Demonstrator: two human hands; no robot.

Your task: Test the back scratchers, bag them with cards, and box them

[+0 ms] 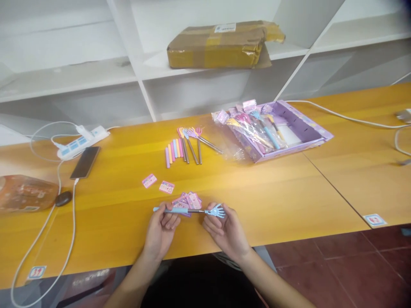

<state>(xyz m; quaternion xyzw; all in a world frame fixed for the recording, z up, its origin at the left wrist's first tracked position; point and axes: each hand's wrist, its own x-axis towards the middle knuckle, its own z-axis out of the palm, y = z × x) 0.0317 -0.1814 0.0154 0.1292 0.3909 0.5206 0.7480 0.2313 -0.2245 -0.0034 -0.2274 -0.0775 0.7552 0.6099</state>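
Note:
A blue back scratcher (195, 210) with a metal rod and a hand-shaped head lies level between my two hands. My left hand (162, 226) is closed round its blue handle. My right hand (224, 226) grips it at the hand-shaped end. Just behind it on the table is a small pile of pink and purple cards (192, 200), with two more cards (167, 187) farther left. Beyond them are several coloured handle tubes (174, 152) and several metal rods with coloured hand-shaped heads (199, 147).
A purple tray (308, 124) at the back right holds several bagged scratchers (263, 130). At left are a power strip (83, 142), a phone (85, 162), cables, a black oval object (63, 198) and an orange bag (27, 193). A taped carton (218, 47) sits on the shelf.

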